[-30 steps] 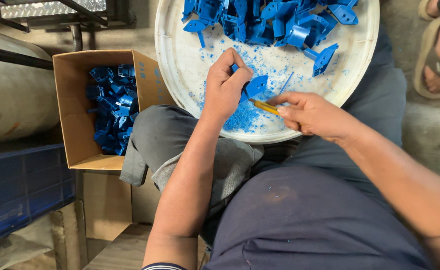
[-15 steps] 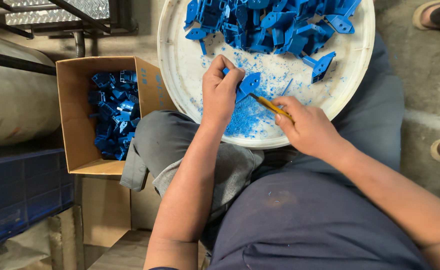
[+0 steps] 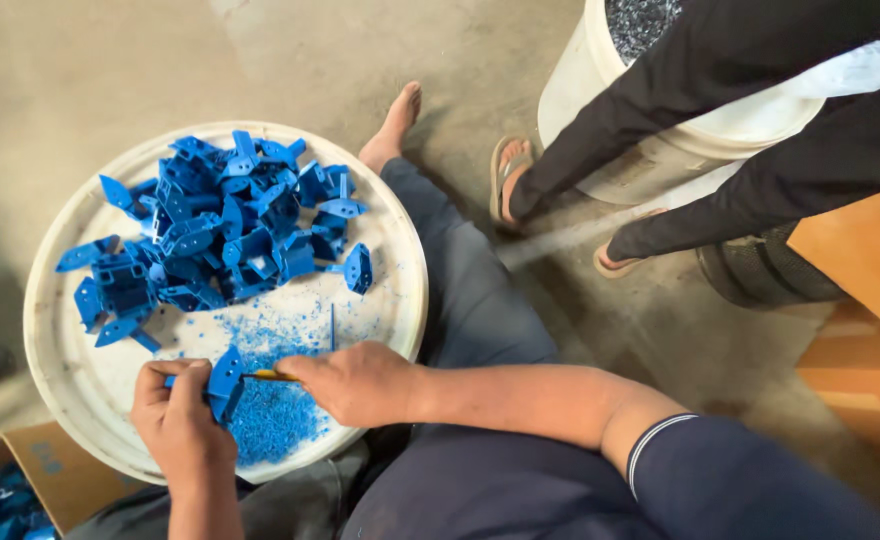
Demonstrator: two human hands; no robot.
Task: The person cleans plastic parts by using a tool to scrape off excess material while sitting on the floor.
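Note:
My left hand (image 3: 178, 418) grips a blue plastic part (image 3: 225, 381) over the near side of a round white tray (image 3: 402, 300) on my lap. My right hand (image 3: 355, 380) holds a small yellow-handled tool (image 3: 268, 376) with its tip against that part. Under the part lies a heap of blue shavings (image 3: 270, 425). A pile of several blue plastic parts (image 3: 215, 230) fills the far half of the tray.
A cardboard box (image 3: 30, 460) with more blue parts sits at the lower left. Another person in black trousers and sandals (image 3: 508, 175) stands at the upper right beside a white bucket (image 3: 585, 85). Brown cardboard (image 3: 860, 250) lies at the right. My bare foot (image 3: 392, 125) rests on the concrete floor.
The view has swung to the right: the box has slid to the lower-left corner, and the other person and the bucket have come into sight. Both hands stay on the part and the tool.

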